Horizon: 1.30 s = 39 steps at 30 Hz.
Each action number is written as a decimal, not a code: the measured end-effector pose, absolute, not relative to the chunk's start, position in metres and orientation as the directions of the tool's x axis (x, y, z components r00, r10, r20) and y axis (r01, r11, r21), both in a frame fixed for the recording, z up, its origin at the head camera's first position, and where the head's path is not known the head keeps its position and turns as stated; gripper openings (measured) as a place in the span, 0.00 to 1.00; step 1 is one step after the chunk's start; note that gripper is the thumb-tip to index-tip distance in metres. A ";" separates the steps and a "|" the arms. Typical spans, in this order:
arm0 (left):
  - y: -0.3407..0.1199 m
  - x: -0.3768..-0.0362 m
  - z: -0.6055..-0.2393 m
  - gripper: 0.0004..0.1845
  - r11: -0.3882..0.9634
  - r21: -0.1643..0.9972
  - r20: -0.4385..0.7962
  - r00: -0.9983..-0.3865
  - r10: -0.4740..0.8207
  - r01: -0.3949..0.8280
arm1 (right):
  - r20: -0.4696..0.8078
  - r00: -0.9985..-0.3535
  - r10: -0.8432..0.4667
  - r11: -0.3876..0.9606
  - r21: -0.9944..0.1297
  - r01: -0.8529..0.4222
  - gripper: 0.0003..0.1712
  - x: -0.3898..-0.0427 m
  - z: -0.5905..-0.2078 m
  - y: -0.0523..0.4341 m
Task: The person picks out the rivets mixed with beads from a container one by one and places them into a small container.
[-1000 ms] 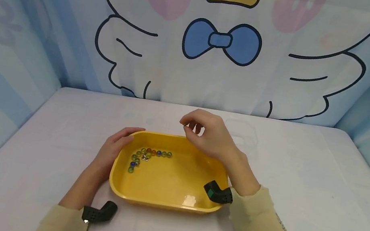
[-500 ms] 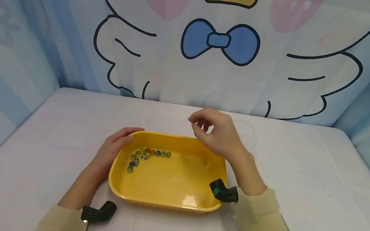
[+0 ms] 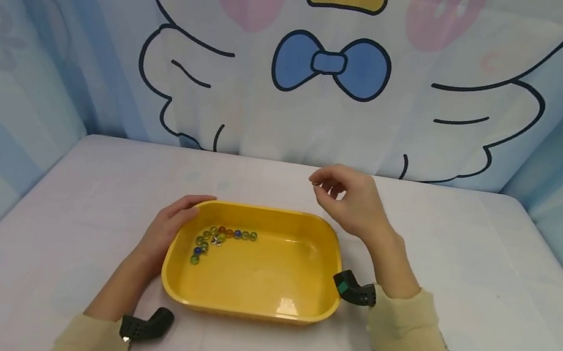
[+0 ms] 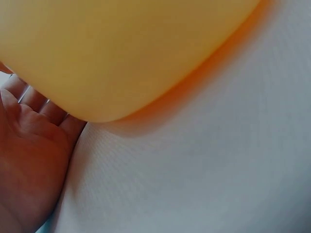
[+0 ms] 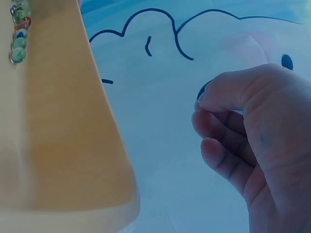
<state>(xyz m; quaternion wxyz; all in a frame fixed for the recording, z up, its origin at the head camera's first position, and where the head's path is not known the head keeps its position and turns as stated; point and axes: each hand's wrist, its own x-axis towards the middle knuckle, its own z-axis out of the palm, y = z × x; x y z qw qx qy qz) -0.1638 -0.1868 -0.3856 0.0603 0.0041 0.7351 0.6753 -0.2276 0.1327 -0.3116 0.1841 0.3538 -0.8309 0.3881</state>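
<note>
A yellow tray (image 3: 258,283) lies on the white tabletop, with several glass marbles (image 3: 237,234) in its far left corner. Green, blue, orange and clear ones form a bent line along the back and left walls. My left hand (image 3: 166,231) holds the tray's left end, thumb at the rim and fingers along the outer wall; its palm (image 4: 34,150) shows beside the tray in the left wrist view. Beyond the tray's far right corner, my right hand (image 3: 353,197) pinches a small marble (image 3: 316,184) between thumb and forefinger, mostly hidden by the fingertips.
White cloth (image 3: 465,281) covers the table around the tray. Behind the table's far edge hangs a printed curtain (image 3: 290,121) with a blue bow tie. Black wrist cameras (image 3: 147,325) sit at both sleeve cuffs.
My right hand has moved right and slightly away from me, from over the tray's back rim to past its far right corner, still pinching the marble. My left hand stays on the tray.
</note>
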 end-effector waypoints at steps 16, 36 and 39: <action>-0.189 -0.164 -0.388 0.23 0.079 0.994 -0.089 -0.992 0.087 -0.082 | 0.442 -0.814 -0.376 0.591 -0.563 -0.578 0.07 -0.235 -0.317 0.156; -0.187 -0.164 -0.387 0.22 0.059 0.994 -0.096 -0.991 0.090 -0.091 | 0.273 -0.911 -0.310 0.752 -0.516 -0.410 0.09 -0.238 -0.320 0.181; -0.187 -0.163 -0.387 0.22 0.061 0.994 -0.093 -0.992 0.090 -0.088 | 0.250 -0.918 -0.308 0.764 -0.510 -0.395 0.10 -0.238 -0.318 0.182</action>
